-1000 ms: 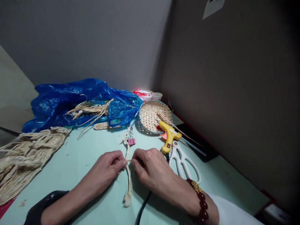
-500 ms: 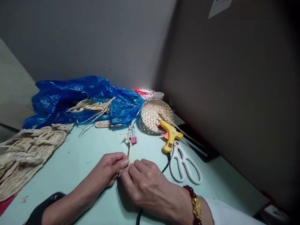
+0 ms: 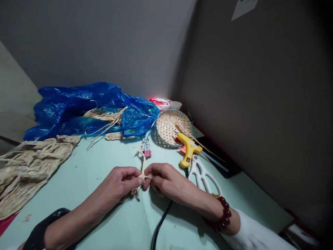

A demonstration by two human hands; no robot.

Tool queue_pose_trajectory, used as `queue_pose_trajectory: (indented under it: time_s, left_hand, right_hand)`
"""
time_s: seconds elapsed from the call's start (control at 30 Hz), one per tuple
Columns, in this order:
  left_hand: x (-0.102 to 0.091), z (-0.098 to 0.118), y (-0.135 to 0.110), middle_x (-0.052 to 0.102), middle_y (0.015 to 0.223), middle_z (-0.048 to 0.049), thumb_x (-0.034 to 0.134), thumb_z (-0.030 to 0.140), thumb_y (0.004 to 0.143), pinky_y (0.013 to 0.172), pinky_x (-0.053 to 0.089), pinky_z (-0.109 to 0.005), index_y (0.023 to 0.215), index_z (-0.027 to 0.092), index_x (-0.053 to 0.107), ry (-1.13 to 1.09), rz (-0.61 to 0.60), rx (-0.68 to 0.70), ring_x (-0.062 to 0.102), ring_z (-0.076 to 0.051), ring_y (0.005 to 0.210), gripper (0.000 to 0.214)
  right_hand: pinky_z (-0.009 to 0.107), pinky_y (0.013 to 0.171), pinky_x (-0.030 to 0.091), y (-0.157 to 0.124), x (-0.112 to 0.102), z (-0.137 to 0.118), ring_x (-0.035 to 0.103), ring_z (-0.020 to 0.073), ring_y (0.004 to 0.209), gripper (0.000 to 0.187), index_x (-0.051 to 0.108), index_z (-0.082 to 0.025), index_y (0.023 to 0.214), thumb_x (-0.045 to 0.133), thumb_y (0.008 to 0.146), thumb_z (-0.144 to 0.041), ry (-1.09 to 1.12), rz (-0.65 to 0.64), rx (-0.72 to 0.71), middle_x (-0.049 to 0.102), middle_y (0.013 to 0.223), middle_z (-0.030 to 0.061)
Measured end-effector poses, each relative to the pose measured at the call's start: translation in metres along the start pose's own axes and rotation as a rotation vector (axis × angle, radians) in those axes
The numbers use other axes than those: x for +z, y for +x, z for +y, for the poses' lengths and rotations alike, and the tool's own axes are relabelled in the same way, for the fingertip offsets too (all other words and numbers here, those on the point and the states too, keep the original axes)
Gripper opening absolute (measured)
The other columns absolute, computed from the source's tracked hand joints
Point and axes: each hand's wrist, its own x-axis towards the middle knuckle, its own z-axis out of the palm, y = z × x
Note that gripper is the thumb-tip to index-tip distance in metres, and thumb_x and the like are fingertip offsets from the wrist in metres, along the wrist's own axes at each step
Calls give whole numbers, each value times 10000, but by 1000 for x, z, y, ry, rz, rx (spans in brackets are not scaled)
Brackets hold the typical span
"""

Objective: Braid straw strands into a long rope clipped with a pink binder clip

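My left hand (image 3: 121, 184) and my right hand (image 3: 163, 180) meet at the middle of the pale green table (image 3: 85, 180). Both pinch a thin braided straw strand (image 3: 143, 166), fingers closed on it from either side. The strand runs away from me to a pink binder clip (image 3: 147, 152) that grips its far end. A short tail of the strand hangs below my left fingers. A dark watch sits on my left wrist, a red bead bracelet on my right.
A yellow glue gun (image 3: 189, 152) and white scissors (image 3: 204, 177) lie right of my hands, its black cord (image 3: 161, 222) running toward me. A woven bamboo tray (image 3: 170, 128), a blue plastic bag (image 3: 85, 107) with straw, and a heap of braided straw (image 3: 28, 166) lie behind and left.
My right hand has drawn back from over the left and now pinches the strand from the right. The long loose tail seen a second ago is now short.
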Motion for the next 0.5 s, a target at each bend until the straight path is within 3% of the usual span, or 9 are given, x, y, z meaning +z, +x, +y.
queue_pose_trajectory:
  time_s: [0.2, 0.33, 0.5]
  left_hand:
    - [2, -11, 0, 478, 586, 52, 525, 430, 847, 533, 297, -222, 694, 167, 591, 312, 59, 174, 413, -113, 567, 312]
    - [5, -8, -8, 553, 634, 29, 428, 432, 898, 567, 333, -256, 742, 187, 618, 554, 142, 224, 498, -151, 610, 348]
    - [14, -4, -20, 598, 617, 11, 360, 352, 941, 583, 379, -274, 664, 205, 553, 769, 295, 374, 564, -159, 583, 369]
  right_hand:
    - [192, 523, 313, 8, 5, 11, 445, 88, 591, 179, 677, -138, 727, 555, 807, -241, 8, 154, 11, 549, 600, -32]
    - [182, 533, 334, 8, 12, 13, 484, 84, 588, 154, 681, -133, 698, 569, 786, -193, 49, 224, 1, 606, 617, -20]
    - [201, 521, 310, 4, 16, 4, 470, 87, 546, 158, 707, -131, 703, 580, 786, -174, -120, 352, -15, 607, 572, -11]
